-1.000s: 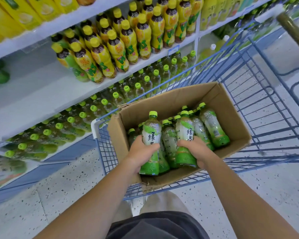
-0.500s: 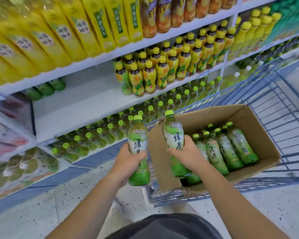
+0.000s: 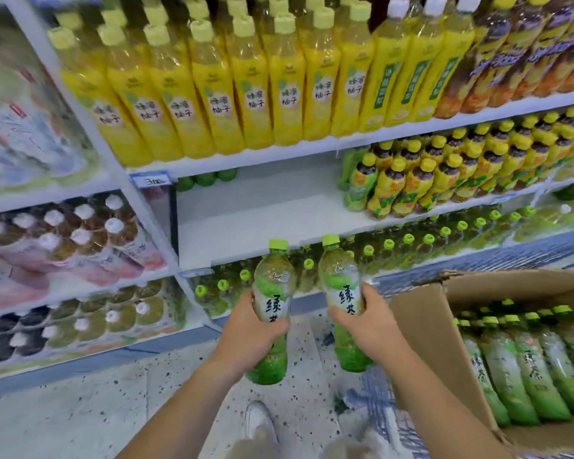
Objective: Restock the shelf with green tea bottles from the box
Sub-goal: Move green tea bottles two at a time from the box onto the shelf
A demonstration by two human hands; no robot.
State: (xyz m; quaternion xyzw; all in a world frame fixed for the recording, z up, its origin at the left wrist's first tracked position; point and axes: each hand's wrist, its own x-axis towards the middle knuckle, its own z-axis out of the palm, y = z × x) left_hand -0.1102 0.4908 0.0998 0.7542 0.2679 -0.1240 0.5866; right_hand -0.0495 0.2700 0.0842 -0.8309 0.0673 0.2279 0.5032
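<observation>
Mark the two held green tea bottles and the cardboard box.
left bottle point(image 3: 274, 283): head view, on its upper label.
right bottle point(image 3: 340, 276): head view, on its upper label.
cardboard box point(image 3: 421, 332): head view, on its bare left wall.

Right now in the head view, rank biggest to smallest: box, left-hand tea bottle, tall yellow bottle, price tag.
1. Box
2. Left-hand tea bottle and tall yellow bottle: alike, tea bottle nearer, so unsure
3. Price tag, smallest

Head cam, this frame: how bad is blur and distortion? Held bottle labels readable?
Head view: heavy smear on the left shelf packs; wide-angle bows the shelf edge; left bottle in the left hand and right bottle in the right hand are sharper, labels readable; light even, no hard glare.
</observation>
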